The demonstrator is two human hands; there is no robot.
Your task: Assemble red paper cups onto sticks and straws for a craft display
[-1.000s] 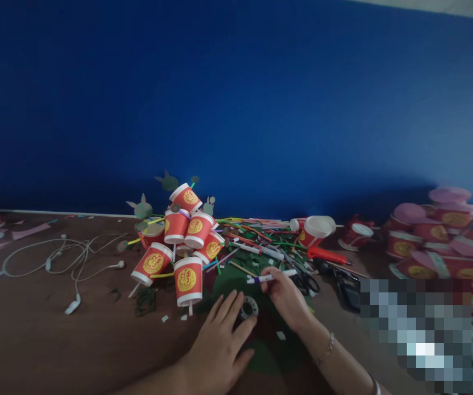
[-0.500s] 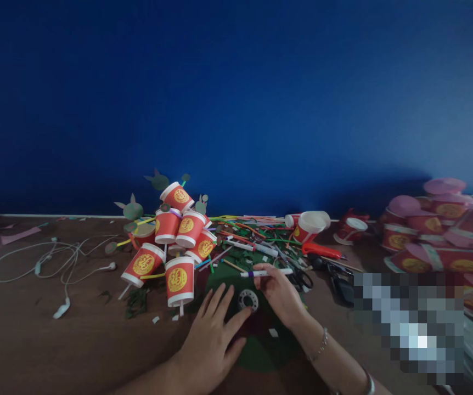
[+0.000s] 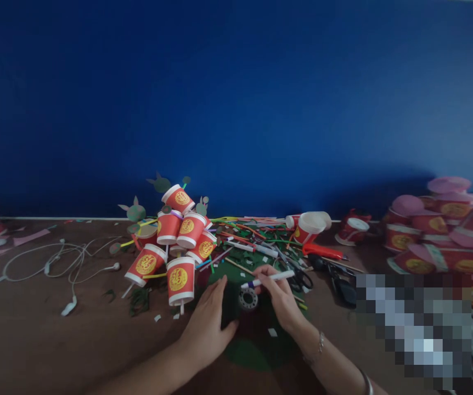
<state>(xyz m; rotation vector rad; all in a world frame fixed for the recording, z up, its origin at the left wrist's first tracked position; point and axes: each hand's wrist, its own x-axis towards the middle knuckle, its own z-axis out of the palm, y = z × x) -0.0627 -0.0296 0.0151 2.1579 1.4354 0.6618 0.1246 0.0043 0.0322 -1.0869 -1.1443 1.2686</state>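
A white marker (image 3: 276, 276) with a purple band is held in the fingers of my right hand (image 3: 280, 299), its tip pointing left. Just below the tip, a small ring-shaped disc with holes (image 3: 248, 299) lies on dark green paper (image 3: 251, 354). My left hand (image 3: 207, 323) rests on the left part of that paper, palm down, fingers stretched and close together, thumb apart, holding nothing. Left of it stand stacked red and white paper cups (image 3: 181, 280) with straws and green rabbit-shaped cutouts (image 3: 133, 213).
White earphones (image 3: 69, 306) lie at the left. Behind my hands are straws, green scraps and markers (image 3: 266, 250). To the right are scissors (image 3: 302, 277), an orange-red tool (image 3: 322, 251), a black object (image 3: 343, 288) and pink-topped cups (image 3: 403, 237). A blue wall (image 3: 236, 109) stands behind.
My left hand has drawn its fingers together and moved its thumb off the ring. The marker has tilted, its tip now lower and close to the ring. The view has shifted slightly.
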